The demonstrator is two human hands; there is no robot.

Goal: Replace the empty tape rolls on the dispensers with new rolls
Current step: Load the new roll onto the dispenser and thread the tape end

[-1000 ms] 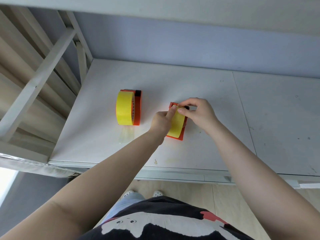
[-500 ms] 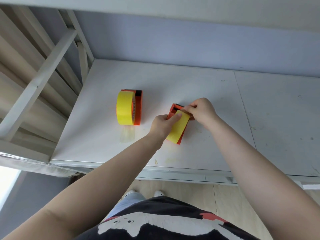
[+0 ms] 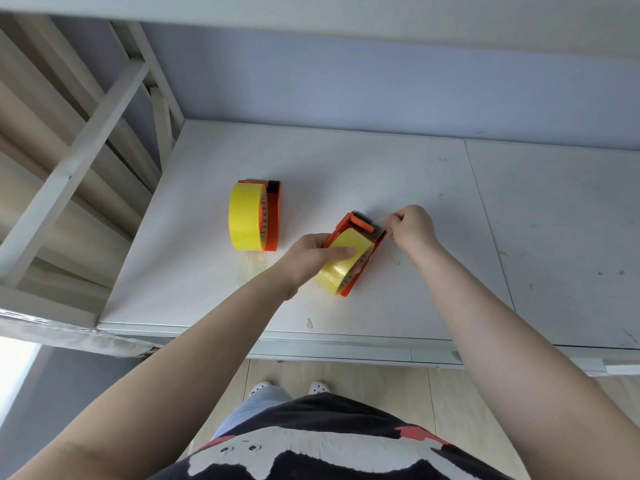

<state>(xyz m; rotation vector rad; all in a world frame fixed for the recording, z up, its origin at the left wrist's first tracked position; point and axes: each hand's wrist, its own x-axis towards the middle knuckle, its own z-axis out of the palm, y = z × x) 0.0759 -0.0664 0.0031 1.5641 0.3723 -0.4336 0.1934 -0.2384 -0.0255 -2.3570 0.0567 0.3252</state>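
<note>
Left hand (image 3: pixel 313 256) grips yellow roll (image 3: pixel 341 263), right hand (image 3: pixel 410 228) pinches tape over white table (image 3: pixel 398 168).

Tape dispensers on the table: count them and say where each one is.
2. One orange dispenser stands alone, left of centre on the table. The other dispenser sits between the left hand and right hand.

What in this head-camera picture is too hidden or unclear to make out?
- Tape end: the right hand pinches beside the near dispenser, but its closed fingers hide whatever they hold.
- Near roll: the left hand covers its left side.
- Far dispenser: its own yellow roll hides most of it.
- Print on both roll cores: too small.
- Table: cut off at the right edge.
</note>
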